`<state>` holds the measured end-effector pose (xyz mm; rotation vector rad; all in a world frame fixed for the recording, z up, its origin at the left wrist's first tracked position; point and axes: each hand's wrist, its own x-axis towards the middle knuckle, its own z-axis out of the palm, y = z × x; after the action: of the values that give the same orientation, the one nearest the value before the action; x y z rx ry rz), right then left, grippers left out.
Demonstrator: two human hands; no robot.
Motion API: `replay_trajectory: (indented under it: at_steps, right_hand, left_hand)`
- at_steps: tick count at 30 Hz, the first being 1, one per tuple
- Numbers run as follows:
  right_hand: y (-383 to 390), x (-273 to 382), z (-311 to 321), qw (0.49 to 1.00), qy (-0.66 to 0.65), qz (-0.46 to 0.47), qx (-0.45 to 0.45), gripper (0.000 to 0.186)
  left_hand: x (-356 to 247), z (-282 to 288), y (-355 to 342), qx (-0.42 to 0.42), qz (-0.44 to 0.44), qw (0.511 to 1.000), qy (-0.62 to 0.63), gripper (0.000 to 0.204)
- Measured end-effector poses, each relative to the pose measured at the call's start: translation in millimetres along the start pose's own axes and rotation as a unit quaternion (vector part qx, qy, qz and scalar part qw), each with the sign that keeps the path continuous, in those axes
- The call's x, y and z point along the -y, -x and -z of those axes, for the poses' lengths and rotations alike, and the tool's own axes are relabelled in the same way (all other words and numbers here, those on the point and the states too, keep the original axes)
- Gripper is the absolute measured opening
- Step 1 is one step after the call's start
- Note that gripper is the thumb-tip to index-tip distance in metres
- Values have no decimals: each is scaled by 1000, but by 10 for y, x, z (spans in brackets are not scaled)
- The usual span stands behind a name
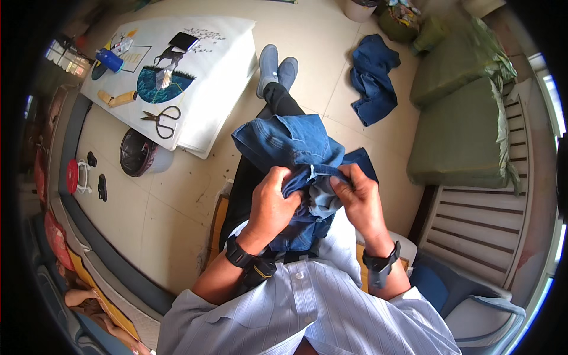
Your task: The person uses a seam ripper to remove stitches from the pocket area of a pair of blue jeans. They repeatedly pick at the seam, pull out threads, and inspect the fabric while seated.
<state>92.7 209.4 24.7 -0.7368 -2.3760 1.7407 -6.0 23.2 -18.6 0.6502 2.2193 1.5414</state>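
Observation:
A pair of blue denim jeans point(290, 139) lies bunched across my lap. With fingers closed, my left hand point(275, 198) grips a dark folded edge of the denim. Opposite it, my right hand point(358, 198) pinches the same edge, thumb on top. Between the two hands the edge is drawn out, and a paler inside patch of cloth shows below it. The fingertips of both hands are partly hidden in the folds. A second blue denim garment point(374, 77) lies crumpled on the floor, ahead and to the right.
On the covered table point(207, 89) at the far left lie black-handled scissors point(161, 120) and a blue object point(109, 59). A waste bin point(140, 152) stands beside it. Green wrapped bundles point(458, 130) rest on a slatted wooden bench point(482, 228) at right. Another person's bare limbs point(89, 299) show at lower left.

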Motion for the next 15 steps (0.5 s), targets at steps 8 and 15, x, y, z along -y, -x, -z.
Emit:
replay_trajectory:
  at_steps: [8, 15]
  right_hand:
    - [216, 175, -68, 946, -288, -80, 122, 33]
    - [174, -37, -107, 909, -350, -131, 182, 25]
  left_hand:
    - [-213, 476, 50, 126, 210, 897, 367, 22]
    - [554, 754, 225, -106, 154, 964, 190, 26]
